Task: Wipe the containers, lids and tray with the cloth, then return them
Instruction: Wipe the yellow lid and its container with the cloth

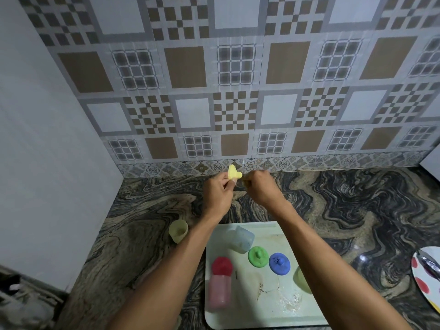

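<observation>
You are holding the yellow lid (234, 173) up in front of you, above the bench (357, 198) and close to the tiled wall, well apart from the tray (242, 317). Your left hand (217, 194) is pinching the lid at its lower edge with the fingers (229, 184), and the lid's knob is pointing sideways toward your right hand (260, 189). The right fingers are curling in just beside that knob, but I cannot tell whether they are gripping the lid, a cloth or nothing; no cloth is showing. Both forearms are reaching forward with the wrists converging.

The open yellow container (178, 231) is standing upright on the bench just left of the tray, below and to the left of the lid. Your left hand is therefore looking like the nearer one for setting the lid back on it.
</observation>
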